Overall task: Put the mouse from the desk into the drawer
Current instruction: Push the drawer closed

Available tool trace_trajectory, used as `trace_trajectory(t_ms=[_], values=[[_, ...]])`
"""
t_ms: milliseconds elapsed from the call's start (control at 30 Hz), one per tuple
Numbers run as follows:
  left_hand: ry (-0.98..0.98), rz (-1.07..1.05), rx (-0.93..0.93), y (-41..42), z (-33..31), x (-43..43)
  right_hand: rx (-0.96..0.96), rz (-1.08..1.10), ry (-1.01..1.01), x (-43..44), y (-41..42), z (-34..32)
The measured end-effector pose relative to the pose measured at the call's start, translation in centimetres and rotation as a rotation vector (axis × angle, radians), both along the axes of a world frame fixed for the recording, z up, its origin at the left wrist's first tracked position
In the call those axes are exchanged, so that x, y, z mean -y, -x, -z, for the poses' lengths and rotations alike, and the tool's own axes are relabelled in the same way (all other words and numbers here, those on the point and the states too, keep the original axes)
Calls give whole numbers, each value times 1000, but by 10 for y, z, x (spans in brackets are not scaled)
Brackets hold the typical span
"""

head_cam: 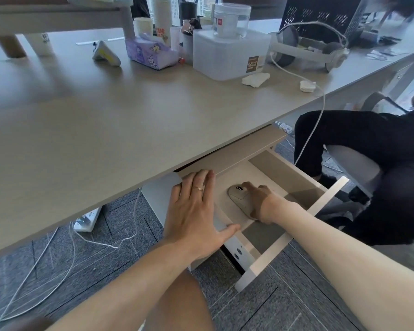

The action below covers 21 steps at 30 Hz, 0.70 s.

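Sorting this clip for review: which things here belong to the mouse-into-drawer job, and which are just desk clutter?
Job: mouse, under the right hand inside the open drawer; left hand resting flat on the drawer's left wall.

Lying about: tissue pack, plastic storage box, headset, crumpled tissue, power strip.

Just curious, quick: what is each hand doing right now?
Left hand: open, flat on the drawer side.
Right hand: closed on the mouse inside the drawer.

The drawer [261,261] stands open with bare floor right of the mouse [238,197]; the desk [129,130] overhangs its back.
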<state>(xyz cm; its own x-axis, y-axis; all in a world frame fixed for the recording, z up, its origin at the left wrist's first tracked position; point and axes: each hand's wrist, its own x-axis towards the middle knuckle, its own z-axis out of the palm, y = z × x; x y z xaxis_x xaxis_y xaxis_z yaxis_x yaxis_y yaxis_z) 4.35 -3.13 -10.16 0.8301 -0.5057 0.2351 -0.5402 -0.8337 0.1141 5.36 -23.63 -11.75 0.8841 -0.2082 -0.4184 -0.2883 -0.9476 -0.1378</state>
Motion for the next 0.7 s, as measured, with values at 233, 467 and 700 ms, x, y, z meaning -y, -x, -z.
trace_trajectory(t_ms=[233, 467, 700], values=[[-51, 6, 3, 0, -4, 0, 125, -23, 0, 8, 18, -32], [-104, 4, -47, 2, -15, -1, 643, 186, -201, 25, 103, -43], [-145, -1, -253, 3, -47, 2, 617, 884, -838, 27, 123, -10]])
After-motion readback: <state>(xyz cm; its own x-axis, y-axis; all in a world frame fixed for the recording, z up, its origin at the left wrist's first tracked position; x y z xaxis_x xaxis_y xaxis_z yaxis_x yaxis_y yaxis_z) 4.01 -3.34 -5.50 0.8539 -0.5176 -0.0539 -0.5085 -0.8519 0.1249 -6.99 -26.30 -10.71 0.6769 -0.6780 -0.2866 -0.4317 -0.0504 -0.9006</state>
